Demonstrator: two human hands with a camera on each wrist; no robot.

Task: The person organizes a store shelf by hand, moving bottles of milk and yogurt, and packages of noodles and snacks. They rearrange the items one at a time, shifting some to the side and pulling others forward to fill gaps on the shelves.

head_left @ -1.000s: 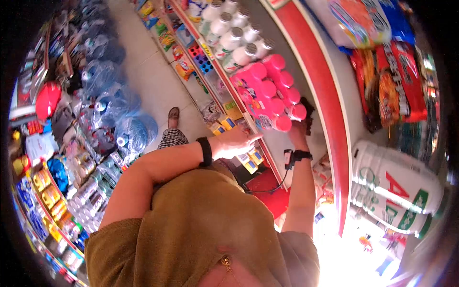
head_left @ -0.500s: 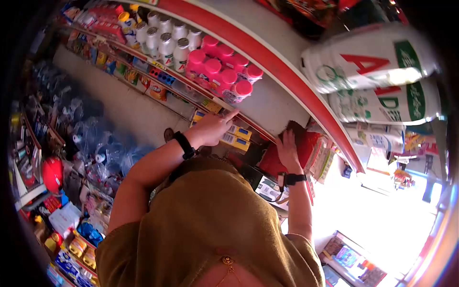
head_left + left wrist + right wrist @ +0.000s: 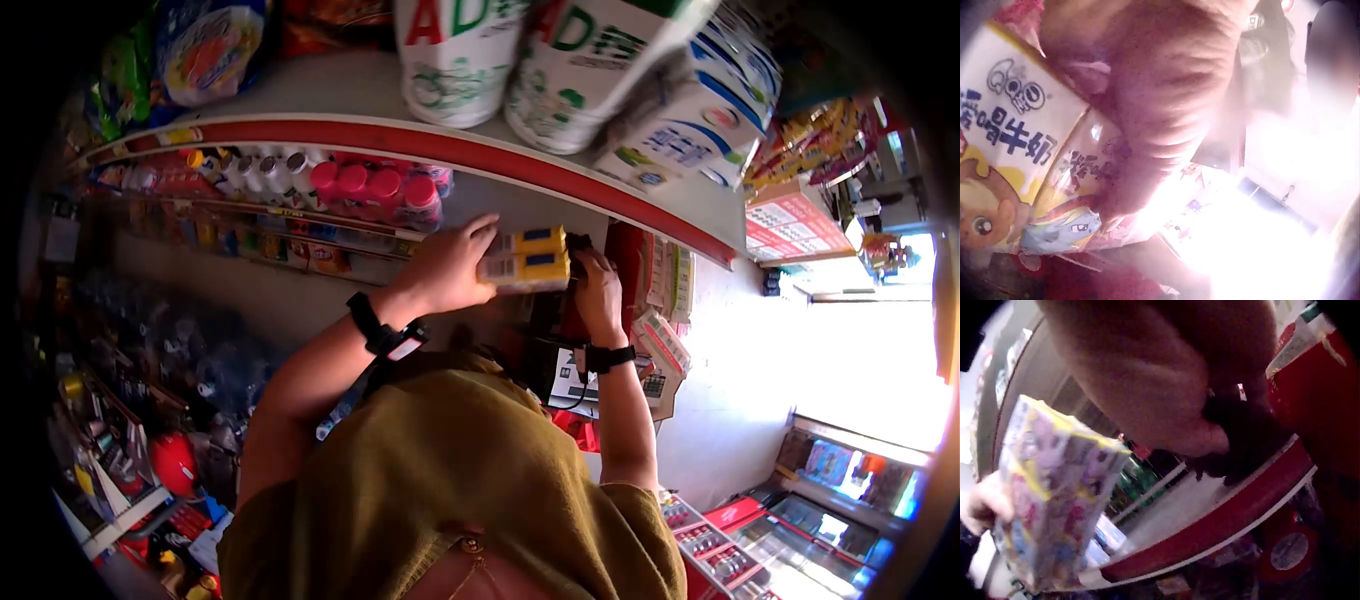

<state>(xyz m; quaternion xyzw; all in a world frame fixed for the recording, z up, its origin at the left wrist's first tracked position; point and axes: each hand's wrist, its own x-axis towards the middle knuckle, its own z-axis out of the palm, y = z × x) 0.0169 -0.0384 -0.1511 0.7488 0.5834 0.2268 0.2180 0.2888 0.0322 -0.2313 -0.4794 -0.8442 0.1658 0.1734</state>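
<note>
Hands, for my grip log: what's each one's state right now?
Left hand: holding a pack of milk cartons.
Right hand: holding a dark, cloth-like item.

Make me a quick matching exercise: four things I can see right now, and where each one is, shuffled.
1. Yellow carton pack
2. Pink-capped bottles
3. White AD packs
4. Dark cloth-like item

A. On the top visible shelf
B. Against the right hand
C. In the left hand
D. On the next shelf down

Pairs: 1-C, 2-D, 3-A, 4-B
</note>
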